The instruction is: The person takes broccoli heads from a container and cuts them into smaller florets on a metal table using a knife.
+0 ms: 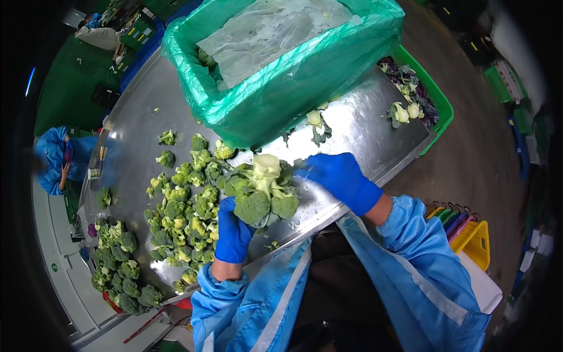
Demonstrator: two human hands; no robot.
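My left hand [234,233], in a blue glove, holds a large broccoli head [259,198] from the left and below, its thick cut stalk turned up towards me. My right hand [341,178], also blue-gloved, is at the right side of the head, by its leaves; its fingertips are blurred, and whether they grip anything cannot be seen. To the left, many cut broccoli florets [182,211] lie heaped on the steel table [140,110]. Another pile of broccoli pieces [118,264] lies at the far left corner. A trimmed stalk piece with leaves [316,121] rests beyond my right hand.
A container lined with green plastic film [281,97] stands at the table's back. A green crate [446,114] of leafy trimmings is at the right edge, with stalk pieces [402,113] beside it. A yellow basket [477,246] is at lower right. A person in blue [55,160] is at the far left.
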